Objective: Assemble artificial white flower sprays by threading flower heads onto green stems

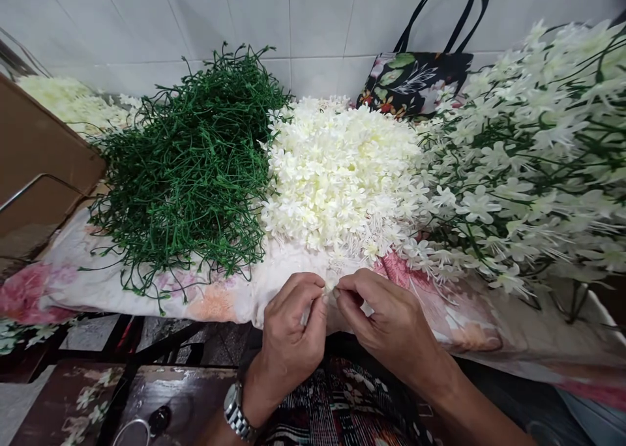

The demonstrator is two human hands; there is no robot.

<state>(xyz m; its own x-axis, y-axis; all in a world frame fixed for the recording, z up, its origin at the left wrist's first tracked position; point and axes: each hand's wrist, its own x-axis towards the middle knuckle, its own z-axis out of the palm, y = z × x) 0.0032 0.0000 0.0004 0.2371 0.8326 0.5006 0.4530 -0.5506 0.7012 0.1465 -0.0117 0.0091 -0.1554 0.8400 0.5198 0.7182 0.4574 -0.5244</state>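
My left hand and my right hand meet at the front edge of a flowered cloth, fingers pinched together on a small white artificial flower. A metal watch is on my left wrist. Just beyond the hands lies a heap of loose white flower heads. To its left is a tangled pile of green plastic stems. On the right lie assembled sprays of white flowers on green stems.
A brown cardboard box stands at the left with more white flowers behind it. A black floral tote bag leans on the white tiled wall. A dark low table sits below at the left.
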